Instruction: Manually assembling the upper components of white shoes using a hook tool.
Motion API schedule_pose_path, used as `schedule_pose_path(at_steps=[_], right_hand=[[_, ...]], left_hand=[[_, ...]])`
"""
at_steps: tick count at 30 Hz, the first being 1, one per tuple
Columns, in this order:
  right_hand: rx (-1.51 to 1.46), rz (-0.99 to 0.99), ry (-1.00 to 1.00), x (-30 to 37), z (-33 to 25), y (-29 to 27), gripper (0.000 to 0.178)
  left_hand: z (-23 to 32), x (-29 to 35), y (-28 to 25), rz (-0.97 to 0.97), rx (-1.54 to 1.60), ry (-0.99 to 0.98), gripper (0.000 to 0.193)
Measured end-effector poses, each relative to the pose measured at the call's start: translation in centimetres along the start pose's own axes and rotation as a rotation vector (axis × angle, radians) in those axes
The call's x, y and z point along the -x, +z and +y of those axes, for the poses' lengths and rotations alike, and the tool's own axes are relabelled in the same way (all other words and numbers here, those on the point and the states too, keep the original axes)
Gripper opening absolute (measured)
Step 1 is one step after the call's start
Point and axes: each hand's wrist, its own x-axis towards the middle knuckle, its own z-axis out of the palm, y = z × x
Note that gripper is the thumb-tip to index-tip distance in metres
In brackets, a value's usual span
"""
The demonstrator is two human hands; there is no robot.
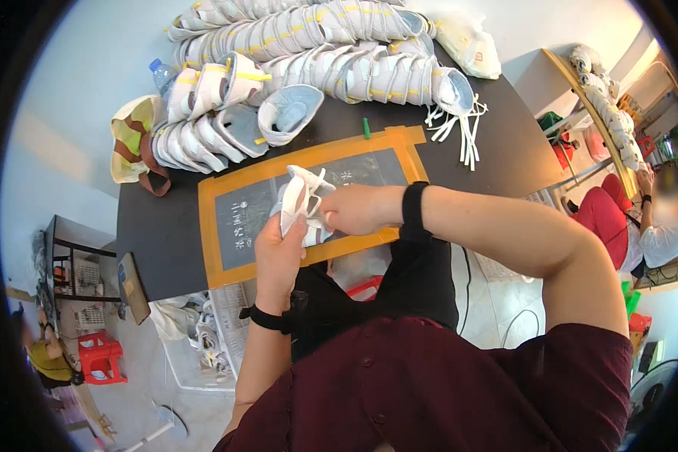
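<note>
A white and grey shoe upper (294,202) is held up over the taped board, with my left hand (277,245) wrapped round its lower left side. A thin white shoelace (318,181) loops out of its front opening. My right hand (358,209) is closed at the upper's right side, where the lace runs into the pinched fingers; the fingertips are partly hidden. Beneath both hands lies a dark board (237,197) framed by orange-yellow tape (212,241). More white laces (467,135) hang in a bunch beside the stacked uppers.
Long rows of nested shoe uppers (354,71) fill the dark table's (505,162) back. A single upper (290,113), a bag (132,139), a bottle (162,75) and a green stick-like thing (367,128) are nearby. A crate (200,354) stands below left. Another person (659,226) sits far right.
</note>
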Motion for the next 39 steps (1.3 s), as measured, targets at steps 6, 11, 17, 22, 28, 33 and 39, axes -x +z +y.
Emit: schedule_pose_path(at_steps=[6,11,17,22,28,33,39], right_hand=[[0.026,0.235,-0.207,1.3,0.3,1.7,0.026],[-0.042,0.274,-0.196,1.4,0.2,2.3,0.025],[-0.036,0.246,-0.169,1.3,0.4,2.3,0.025],[-0.431,-0.041,0.126,1.4,-1.1,0.4,0.024],[-0.503,-0.214,0.272,0.2,-1.7,-1.3,0.023],[0.039,-0.094,-0.018,-1.7,-2.1,-0.4,0.024],[0.310,0.128,-0.170,-1.0,-4.5,0.4,0.020]], left_hand=[[0.2,-0.8,-2.5,-0.083,-0.265,0.025,0.023],[0.9,-1.0,-2.4,-0.150,-0.098,-0.073,0.021],[1.4,-1.5,-1.9,-0.150,-0.082,-0.141,0.021],[-0.5,-2.2,-2.2,-0.165,-0.177,0.067,0.023],[-0.3,-2.0,-2.3,-0.143,-0.285,0.122,0.024],[0.3,-1.9,-2.5,-0.141,-0.227,0.074,0.023],[-0.8,-2.1,-2.9,-0.058,-0.136,0.089,0.018]])
